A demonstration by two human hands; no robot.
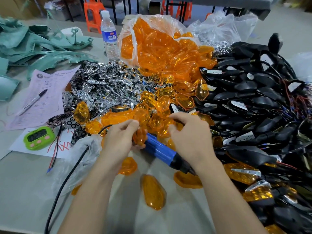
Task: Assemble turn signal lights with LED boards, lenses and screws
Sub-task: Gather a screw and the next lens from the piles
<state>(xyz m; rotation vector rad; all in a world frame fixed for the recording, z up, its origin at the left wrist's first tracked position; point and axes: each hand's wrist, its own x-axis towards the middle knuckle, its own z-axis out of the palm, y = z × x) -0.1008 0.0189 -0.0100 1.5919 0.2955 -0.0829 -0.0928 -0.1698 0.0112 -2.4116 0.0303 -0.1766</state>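
The translucent orange plastic lens (pixel 139 135) is pinched in the left hand (pixel 120 137), low over the front of the loose lens heap; the right hand (pixel 189 134) sits curled just beside it, and I can't tell if it's holding anything. I'd seat that lens square before reaching for the blue-handled electric screwdriver (pixel 160 150) lying under the 2 hands; a crooked lens probably cracks when screwed down. The black plastic housings (pixel 253 92) are piled to the right; the chrome reflector pieces (pixel 104 85) lie behind.

Head-worn view, steeply down over table (pixel 25 183).
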